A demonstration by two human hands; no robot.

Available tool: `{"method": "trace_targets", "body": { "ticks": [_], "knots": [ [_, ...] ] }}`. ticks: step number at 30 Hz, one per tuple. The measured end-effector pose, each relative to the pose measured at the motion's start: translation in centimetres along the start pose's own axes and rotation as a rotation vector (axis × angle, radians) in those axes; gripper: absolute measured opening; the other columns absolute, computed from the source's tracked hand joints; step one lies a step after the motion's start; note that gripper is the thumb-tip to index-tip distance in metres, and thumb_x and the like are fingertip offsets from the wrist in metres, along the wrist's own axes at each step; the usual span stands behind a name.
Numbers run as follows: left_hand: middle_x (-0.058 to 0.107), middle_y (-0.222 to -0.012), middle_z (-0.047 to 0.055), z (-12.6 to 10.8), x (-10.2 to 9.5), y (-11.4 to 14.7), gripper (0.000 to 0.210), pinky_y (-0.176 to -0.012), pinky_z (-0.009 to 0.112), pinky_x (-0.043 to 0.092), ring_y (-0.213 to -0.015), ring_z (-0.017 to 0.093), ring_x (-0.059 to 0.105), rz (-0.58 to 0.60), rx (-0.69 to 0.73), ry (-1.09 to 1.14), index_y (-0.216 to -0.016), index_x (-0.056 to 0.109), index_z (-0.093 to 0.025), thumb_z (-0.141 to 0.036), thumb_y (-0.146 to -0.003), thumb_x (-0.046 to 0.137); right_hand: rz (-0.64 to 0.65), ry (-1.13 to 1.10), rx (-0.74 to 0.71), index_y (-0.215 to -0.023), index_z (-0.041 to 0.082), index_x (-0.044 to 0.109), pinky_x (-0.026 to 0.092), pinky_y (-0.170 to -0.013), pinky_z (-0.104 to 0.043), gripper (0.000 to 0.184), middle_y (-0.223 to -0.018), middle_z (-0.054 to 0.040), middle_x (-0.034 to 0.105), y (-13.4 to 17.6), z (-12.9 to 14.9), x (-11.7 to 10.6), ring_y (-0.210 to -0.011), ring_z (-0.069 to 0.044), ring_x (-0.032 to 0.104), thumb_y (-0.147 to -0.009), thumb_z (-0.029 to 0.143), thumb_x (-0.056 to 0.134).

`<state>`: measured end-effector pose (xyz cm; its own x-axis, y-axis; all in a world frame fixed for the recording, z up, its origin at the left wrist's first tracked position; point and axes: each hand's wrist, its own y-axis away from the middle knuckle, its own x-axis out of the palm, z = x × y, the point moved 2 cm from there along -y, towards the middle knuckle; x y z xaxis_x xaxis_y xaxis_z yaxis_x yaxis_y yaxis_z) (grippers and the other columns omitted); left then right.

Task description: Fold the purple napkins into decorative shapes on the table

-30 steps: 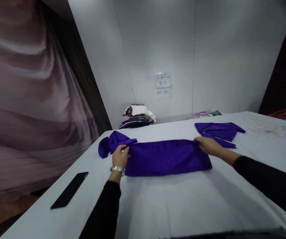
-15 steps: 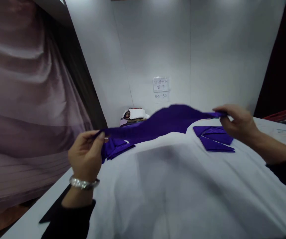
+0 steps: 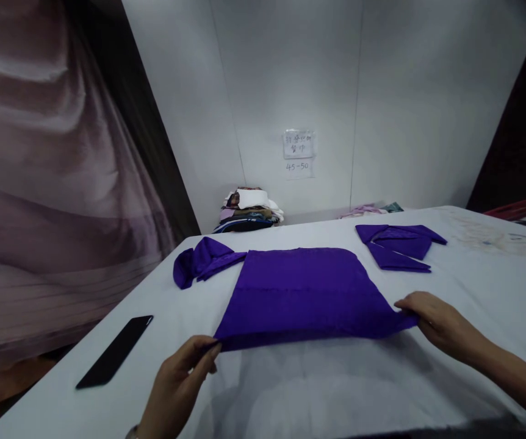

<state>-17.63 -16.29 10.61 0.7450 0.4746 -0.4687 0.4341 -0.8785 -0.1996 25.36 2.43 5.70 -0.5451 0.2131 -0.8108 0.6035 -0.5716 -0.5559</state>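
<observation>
A purple cloth napkin (image 3: 304, 289) spreads across the middle of the white-covered table (image 3: 336, 390). Its far part lies flat, while the near edge is lifted a little off the surface. My left hand (image 3: 180, 378) pinches the near left corner between thumb and fingers. At the near right corner, my right hand (image 3: 441, 323) is closed on the cloth the same way. Beyond my left hand lies a folded purple napkin (image 3: 210, 259), close to the spread one's left edge. Another folded purple napkin (image 3: 398, 244) rests at the far right.
A flat black rectangular object (image 3: 115, 353) lies on the table's left side. Against the wall stands a stack of folded clothes (image 3: 249, 210), with pinkish cloth (image 3: 363, 210) farther right. Paper signs (image 3: 298, 152) hang on the wall. A pink curtain (image 3: 38, 183) drapes at the left.
Both hands have come down and towards me with the napkin. It was stretched in the air and now lies mostly on the table. The view has shifted slightly.
</observation>
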Motion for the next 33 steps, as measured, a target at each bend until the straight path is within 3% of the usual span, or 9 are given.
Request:
{"method": "trace_targets", "body": {
  "ticks": [10,14,19,23,28,33],
  "knots": [
    [0.05,-0.048,-0.005,1.4,0.1,1.2,0.03,-0.047,0.023,0.04,-0.044,0.013,0.047,0.209,-0.112,-0.102,-0.07,0.059,-0.026,-0.055,-0.066,0.056,0.101,-0.071,0.051,-0.103,0.027,0.053,0.049,-0.067,-0.034,0.033,-0.089,-0.0064,0.061,3.2,0.7,-1.2,-0.082,-0.022,0.059,-0.076,0.012,0.041],
    [0.048,-0.047,-0.006,0.6,0.4,0.0,0.03,-0.042,0.022,0.036,-0.042,0.011,0.041,0.149,-0.092,-0.041,-0.074,0.06,-0.025,-0.054,-0.064,0.059,0.079,-0.104,0.112,-0.107,0.027,0.055,0.05,-0.072,-0.034,0.035,-0.097,-0.0071,0.062,3.1,0.3,-1.5,-0.089,-0.023,0.059,-0.076,0.017,0.042],
    [0.055,-0.056,-0.004,0.8,2.5,-4.8,0.026,-0.052,0.021,0.04,-0.054,0.012,0.049,-0.021,0.057,0.073,-0.072,0.06,-0.022,-0.047,-0.067,0.061,0.048,-0.173,0.283,-0.106,0.023,0.057,0.051,-0.064,-0.031,0.036,-0.105,-0.0067,0.062,-0.1,-1.9,-1.0,-0.09,-0.023,0.06,-0.074,0.022,0.042],
    [0.06,-0.06,-0.003,2.2,5.1,-10.2,0.028,-0.058,0.022,0.042,-0.059,0.012,0.053,-0.037,0.073,0.189,-0.071,0.059,-0.02,-0.047,-0.065,0.063,0.012,-0.267,0.407,-0.101,0.02,0.06,0.05,-0.07,-0.031,0.037,-0.097,-0.0048,0.066,-4.1,-4.3,0.6,-0.086,-0.023,0.06,-0.068,0.021,0.043],
    [0.057,-0.053,-0.004,3.4,8.2,-15.9,0.036,-0.05,0.022,0.039,-0.05,0.011,0.05,-0.032,-0.029,0.229,-0.062,0.055,-0.019,-0.052,-0.053,0.065,0.034,-0.426,0.563,-0.098,0.016,0.06,0.048,-0.065,-0.026,0.04,-0.089,-0.0031,0.067,-7.6,-8.7,4.6,-0.076,-0.018,0.061,-0.062,0.017,0.042],
    [0.047,-0.044,-0.006,5.3,10.5,-19.5,0.034,-0.047,0.022,0.033,-0.045,0.009,0.042,-0.035,-0.059,0.135,-0.053,0.051,-0.018,-0.05,-0.051,0.063,0.083,-0.546,0.728,-0.098,0.014,0.058,0.044,-0.049,-0.022,0.041,-0.079,-0.002,0.066,-9.0,-12.4,8.8,-0.054,-0.013,0.056,-0.061,0.014,0.042]
  ]
}}
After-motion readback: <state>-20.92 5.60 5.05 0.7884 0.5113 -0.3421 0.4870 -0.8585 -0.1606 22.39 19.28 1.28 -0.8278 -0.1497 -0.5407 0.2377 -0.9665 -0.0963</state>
